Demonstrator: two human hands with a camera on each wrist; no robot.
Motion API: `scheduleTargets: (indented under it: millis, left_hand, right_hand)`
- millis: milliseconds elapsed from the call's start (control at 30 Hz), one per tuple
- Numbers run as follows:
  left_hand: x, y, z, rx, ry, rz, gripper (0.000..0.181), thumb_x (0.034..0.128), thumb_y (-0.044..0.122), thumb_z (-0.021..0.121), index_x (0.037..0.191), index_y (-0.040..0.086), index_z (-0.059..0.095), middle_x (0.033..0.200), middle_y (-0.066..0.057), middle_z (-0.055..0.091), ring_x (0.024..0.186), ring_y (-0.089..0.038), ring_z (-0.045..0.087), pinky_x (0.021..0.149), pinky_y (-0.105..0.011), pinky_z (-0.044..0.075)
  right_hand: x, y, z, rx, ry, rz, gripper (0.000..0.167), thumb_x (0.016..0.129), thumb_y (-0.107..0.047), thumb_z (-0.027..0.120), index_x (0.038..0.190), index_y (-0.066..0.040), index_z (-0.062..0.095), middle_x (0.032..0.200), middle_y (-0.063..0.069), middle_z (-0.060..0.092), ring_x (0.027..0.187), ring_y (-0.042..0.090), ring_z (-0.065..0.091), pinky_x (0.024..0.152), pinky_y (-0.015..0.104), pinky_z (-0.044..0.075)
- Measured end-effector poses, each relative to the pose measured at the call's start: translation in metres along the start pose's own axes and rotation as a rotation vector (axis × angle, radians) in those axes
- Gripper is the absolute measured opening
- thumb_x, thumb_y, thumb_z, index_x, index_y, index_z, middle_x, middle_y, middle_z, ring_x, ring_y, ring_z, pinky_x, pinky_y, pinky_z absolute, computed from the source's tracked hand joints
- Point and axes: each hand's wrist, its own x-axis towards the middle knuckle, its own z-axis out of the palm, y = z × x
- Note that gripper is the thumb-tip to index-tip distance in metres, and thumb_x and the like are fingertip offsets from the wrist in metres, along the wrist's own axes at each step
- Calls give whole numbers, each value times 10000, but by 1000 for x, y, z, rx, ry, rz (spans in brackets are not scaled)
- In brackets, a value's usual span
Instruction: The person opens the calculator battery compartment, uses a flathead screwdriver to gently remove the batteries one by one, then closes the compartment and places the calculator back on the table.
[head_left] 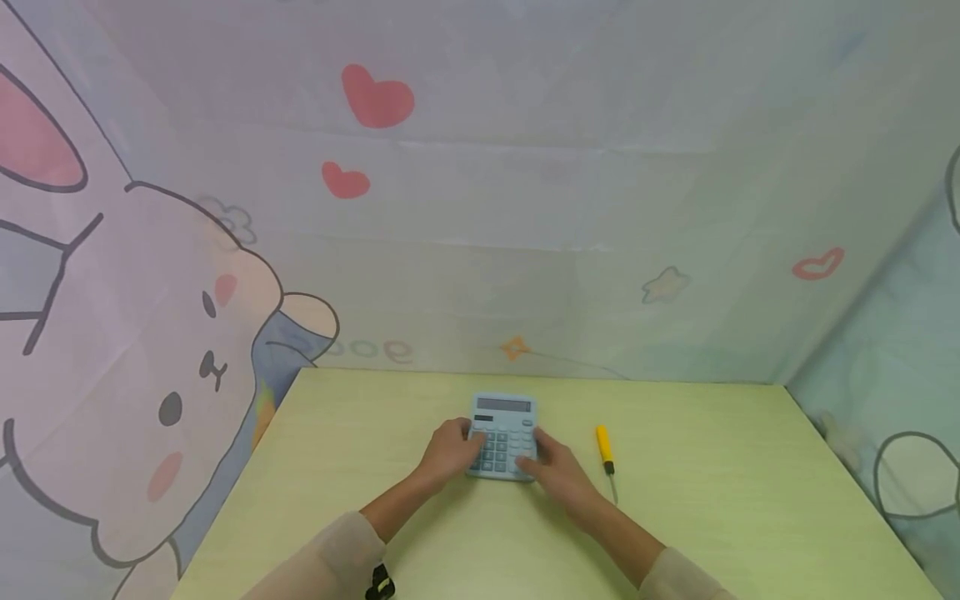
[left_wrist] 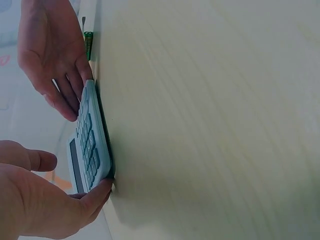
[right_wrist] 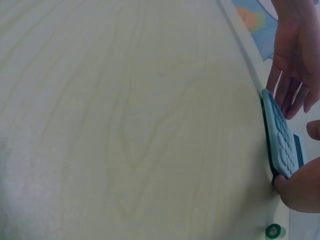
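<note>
A light blue calculator (head_left: 504, 450) lies on the table between the two hands, its display at the far end. The left hand (head_left: 448, 454) rests along the left edge with its fingers; in the left wrist view its thumb (left_wrist: 42, 161) stands raised above the keys. At the right edge is the right hand (head_left: 558, 471), fingers touching the side. Its thumb (right_wrist: 313, 130) hovers over the face, apart from the keys, in the right wrist view. The undersides of the calculator and the fingertips beneath its edges are hidden.
A screwdriver (head_left: 604, 450) with a yellow handle lies right of the right hand. Beside the calculator, the left wrist view has a small green cylinder (left_wrist: 88, 45), like a battery. A black object (head_left: 381, 582) shows by the left sleeve. A printed cloth (head_left: 525, 208) hangs behind the table.
</note>
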Motion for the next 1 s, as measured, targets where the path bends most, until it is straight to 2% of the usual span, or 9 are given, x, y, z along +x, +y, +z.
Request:
scheduleTargets:
  millis: [167, 267, 400, 567, 767, 1000]
  left_hand:
    - [-2, -1, -2, 30, 5, 15, 563, 1038, 212, 606, 1428, -185, 524, 1423, -319, 602, 1336, -443, 581, 1071, -584, 493]
    - [-1, -2, -2, 47, 8, 30, 513, 1035, 201, 612, 1387, -171, 574, 1301, -267, 687, 1156, -360, 677, 964, -532, 562]
    - [1, -2, -1, 68, 14, 48, 453, 1031, 188, 619, 1333, -149, 627, 1157, -188, 740, 948, -247, 685, 825, -457, 585]
    - [2, -2, 1, 100, 12, 58, 450, 1025, 187, 627, 1330, -144, 635, 1156, -179, 742, 935, -229, 677, 807, -433, 578]
    - [4, -3, 2, 97, 12, 59, 430, 1022, 187, 625, 1301, -139, 649, 1064, -146, 732, 800, -192, 638, 662, -332, 522]
    - [2, -4, 5, 98, 18, 72, 429, 1016, 185, 631, 1295, -141, 655, 1050, -132, 726, 775, -174, 622, 635, -304, 501]
  right_hand:
    - [0, 1, 1, -5, -18, -1, 812, 1008, -227, 726, 1623, 80, 294, 1699, 257, 264, 1581, 451, 212, 1256, 595, 181]
    - [0, 1, 1, 0, -28, 7, 829, 1008, -240, 726, 1634, 66, 277, 1707, 245, 255, 1586, 439, 208, 1260, 586, 181]
    - [0, 0, 2, -1, -34, 10, 837, 1008, -246, 727, 1643, 52, 270, 1709, 238, 259, 1587, 435, 211, 1260, 585, 184]
    - [-1, -1, 1, -9, -35, 13, 834, 1013, -242, 723, 1643, 55, 265, 1707, 247, 258, 1584, 443, 213, 1256, 595, 188]
    - [-2, -1, 0, -6, -34, 1, 837, 1015, -242, 719, 1643, 60, 255, 1702, 261, 257, 1579, 452, 217, 1253, 600, 191]
    - [-3, 0, 0, -11, -35, 5, 840, 1017, -239, 718, 1647, 57, 248, 1701, 255, 264, 1580, 444, 223, 1255, 592, 196]
